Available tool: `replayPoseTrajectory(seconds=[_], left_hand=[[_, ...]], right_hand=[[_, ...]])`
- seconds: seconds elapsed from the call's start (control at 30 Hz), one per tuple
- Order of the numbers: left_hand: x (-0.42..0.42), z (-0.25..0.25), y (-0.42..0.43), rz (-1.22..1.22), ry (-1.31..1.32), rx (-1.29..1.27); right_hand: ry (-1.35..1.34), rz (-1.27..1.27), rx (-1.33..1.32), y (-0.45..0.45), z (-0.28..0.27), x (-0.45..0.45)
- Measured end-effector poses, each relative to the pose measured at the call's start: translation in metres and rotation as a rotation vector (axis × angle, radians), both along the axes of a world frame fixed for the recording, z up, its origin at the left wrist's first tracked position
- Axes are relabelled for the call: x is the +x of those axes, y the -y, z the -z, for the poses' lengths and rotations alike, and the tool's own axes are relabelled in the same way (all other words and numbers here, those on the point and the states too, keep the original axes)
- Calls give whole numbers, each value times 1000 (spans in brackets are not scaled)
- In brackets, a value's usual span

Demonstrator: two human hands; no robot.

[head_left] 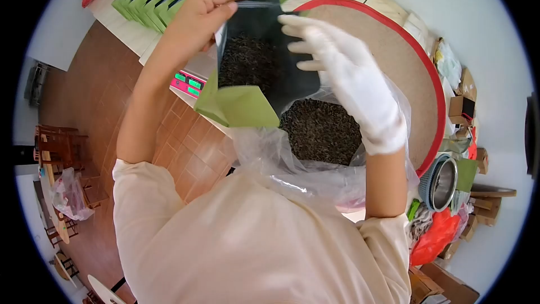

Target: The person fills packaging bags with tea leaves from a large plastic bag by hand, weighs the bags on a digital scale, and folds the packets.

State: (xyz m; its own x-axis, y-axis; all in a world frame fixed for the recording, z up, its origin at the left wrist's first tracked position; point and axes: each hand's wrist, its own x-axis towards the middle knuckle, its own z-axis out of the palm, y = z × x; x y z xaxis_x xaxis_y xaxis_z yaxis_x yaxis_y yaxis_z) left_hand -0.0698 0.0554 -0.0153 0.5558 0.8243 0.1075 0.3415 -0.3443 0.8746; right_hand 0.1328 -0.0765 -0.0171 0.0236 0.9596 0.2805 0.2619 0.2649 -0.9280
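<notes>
My left hand (197, 25), bare, pinches the upper left edge of a green pouch (244, 107) between thumb and fingers. The pouch gapes, showing its dark inner lining and a heap of dark dried leaves (247, 65), like tea. In a white glove, my right hand (340, 59) has its fingers spread at the pouch's right side; whether they touch it I cannot tell. Below that hand, a clear plastic bag (264, 149) stands open, with more of the dark leaves (322, 132) inside.
Several green pouches (160, 0) stand in rows at the back left. A pink scale (187, 83) with lit displays sits left of the held pouch. Beyond the bag lies a large round tray with a red rim (440, 93). Metal bowls (443, 183) and boxes line the right.
</notes>
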Motion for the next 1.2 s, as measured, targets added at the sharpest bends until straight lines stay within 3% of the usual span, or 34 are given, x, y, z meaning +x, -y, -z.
replayPoseTrajectory(seconds=[0.03,0.1,0.17,0.3,0.47,0.57,0.7,0.73,0.77,0.83,0.9,0.93,1.0,1.13,1.2], left_hand=[[-3,3,-6,-22,18,6],[-16,3,-29,-50,2,-76],[-37,31,-81,-8,177,-40],[-68,53,-136,-283,293,-105],[-65,134,-183,-393,305,-66],[-81,197,-203,-528,334,-127],[-90,188,-183,-685,325,-257],[-96,187,-179,-588,347,-236],[-99,186,-176,-640,240,-189],[-104,185,-157,-635,400,-208],[-103,186,-124,-679,322,-103],[-103,191,-107,-678,415,-145],[-97,214,-68,-698,349,-79],[-101,288,0,-733,294,-272],[-86,312,40,-740,146,-349]], right_hand=[[-202,68,-91,14,-12,1],[-241,155,-115,45,-20,8],[-127,66,-345,74,-13,21],[326,-11,-452,101,54,26],[948,286,-619,126,145,40],[927,338,-743,130,149,41],[842,353,-700,134,154,38],[895,379,-579,135,163,38],[883,352,-610,133,165,39],[861,359,-560,130,170,37],[863,310,-526,126,169,36],[860,313,-491,123,167,31],[853,305,-448,119,164,24],[841,337,-473,116,157,12],[825,363,-453,118,153,8]])
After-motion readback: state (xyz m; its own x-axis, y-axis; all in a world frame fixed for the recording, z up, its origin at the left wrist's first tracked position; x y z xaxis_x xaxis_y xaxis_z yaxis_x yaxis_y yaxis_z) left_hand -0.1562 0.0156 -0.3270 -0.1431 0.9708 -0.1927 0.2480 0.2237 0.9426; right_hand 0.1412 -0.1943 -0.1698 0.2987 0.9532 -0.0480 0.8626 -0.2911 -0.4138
